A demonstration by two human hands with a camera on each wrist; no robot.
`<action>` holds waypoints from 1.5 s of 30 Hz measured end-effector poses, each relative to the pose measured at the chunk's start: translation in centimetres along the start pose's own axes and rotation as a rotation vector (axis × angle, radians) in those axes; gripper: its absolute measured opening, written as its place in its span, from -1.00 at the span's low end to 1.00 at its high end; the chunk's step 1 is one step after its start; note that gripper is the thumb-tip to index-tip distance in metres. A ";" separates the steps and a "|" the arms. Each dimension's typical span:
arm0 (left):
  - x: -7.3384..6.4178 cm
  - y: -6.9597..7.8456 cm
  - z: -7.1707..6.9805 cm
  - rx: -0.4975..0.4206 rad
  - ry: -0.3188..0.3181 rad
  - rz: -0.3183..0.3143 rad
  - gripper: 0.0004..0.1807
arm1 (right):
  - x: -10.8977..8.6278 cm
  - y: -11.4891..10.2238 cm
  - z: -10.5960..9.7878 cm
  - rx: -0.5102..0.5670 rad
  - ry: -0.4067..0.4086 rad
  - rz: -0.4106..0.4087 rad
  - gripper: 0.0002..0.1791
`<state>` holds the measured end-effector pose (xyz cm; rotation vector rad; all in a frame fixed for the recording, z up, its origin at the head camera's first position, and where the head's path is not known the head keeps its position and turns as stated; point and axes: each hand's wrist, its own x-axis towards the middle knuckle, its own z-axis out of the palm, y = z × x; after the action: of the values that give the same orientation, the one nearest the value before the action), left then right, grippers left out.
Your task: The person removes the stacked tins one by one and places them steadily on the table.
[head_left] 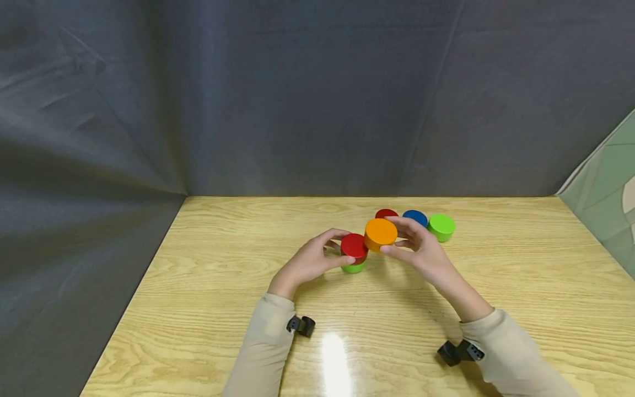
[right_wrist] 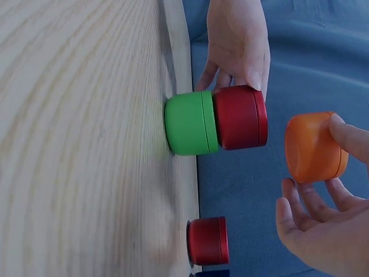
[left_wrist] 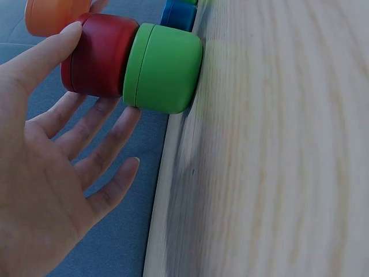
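Note:
My left hand [head_left: 312,256] grips a red round tin [head_left: 354,246], thumb on its near side and fingers behind. That red tin sits on top of a bright green tin [left_wrist: 164,69], which stands on the table. My right hand [head_left: 421,251] pinches an orange round tin [head_left: 380,232] between thumb and fingers. In the right wrist view the orange tin [right_wrist: 313,147] is in the air, a gap away from the red one and higher than it. The left wrist view shows the left thumb on the red tin [left_wrist: 102,55] with the lower fingers spread.
Behind my right hand stand a second red tin [head_left: 386,213], a blue tin [head_left: 415,217] and another green tin [head_left: 441,227] on the wooden table [head_left: 223,320]. A dark grey cloth [head_left: 317,99] rises along the back and left edges. Small cameras are strapped to both wrists.

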<state>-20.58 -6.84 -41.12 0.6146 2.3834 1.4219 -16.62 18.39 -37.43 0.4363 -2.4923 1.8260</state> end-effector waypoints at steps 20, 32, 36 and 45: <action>0.1 -0.1 0.1 -0.001 0.003 -0.012 -0.41 | -1.2 0.9 -2.4 0.000 0.066 0.042 -0.35; -0.1 0.0 0.2 -0.018 0.004 -0.020 -0.41 | -2.0 1.6 -4.1 -0.030 0.100 0.082 -0.34; -0.1 0.0 0.2 -0.019 0.003 -0.023 -0.41 | -2.2 1.8 -4.6 -0.028 0.109 0.078 -0.35; 0.0 0.0 0.4 -0.019 0.002 -0.022 -0.42 | -2.9 2.2 -5.7 -0.076 0.125 0.111 -0.35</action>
<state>-20.42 -6.57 -41.33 0.5804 2.3677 1.4347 -15.23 24.98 -38.17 0.1792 -2.5366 1.7285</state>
